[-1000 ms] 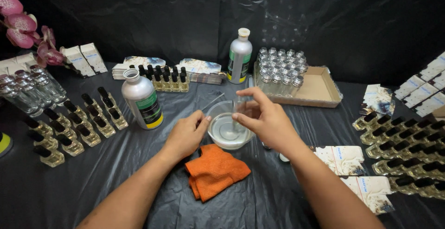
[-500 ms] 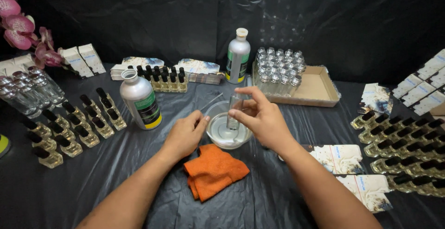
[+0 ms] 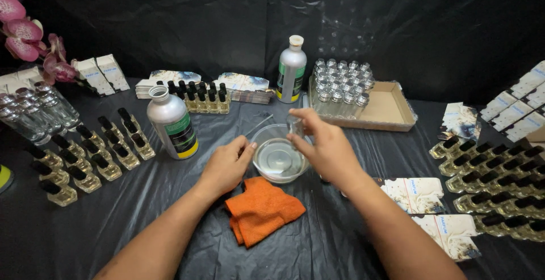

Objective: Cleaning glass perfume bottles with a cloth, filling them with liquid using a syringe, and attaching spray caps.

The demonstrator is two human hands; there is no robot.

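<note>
Holding a small clear glass bottle (image 3: 295, 125) upright over the glass bowl (image 3: 279, 158), the right hand (image 3: 325, 150) pinches it with closed fingers (image 3: 300, 142) at the bowl's 1 o'clock rim. At the bowl's 9 o'clock, the left hand (image 3: 226, 166) rests loosely curled, its fingertips touching the rim. An orange cloth (image 3: 261, 209) lies on the desk (image 3: 136, 212) at 6 o'clock, just beside the bowl.
</note>
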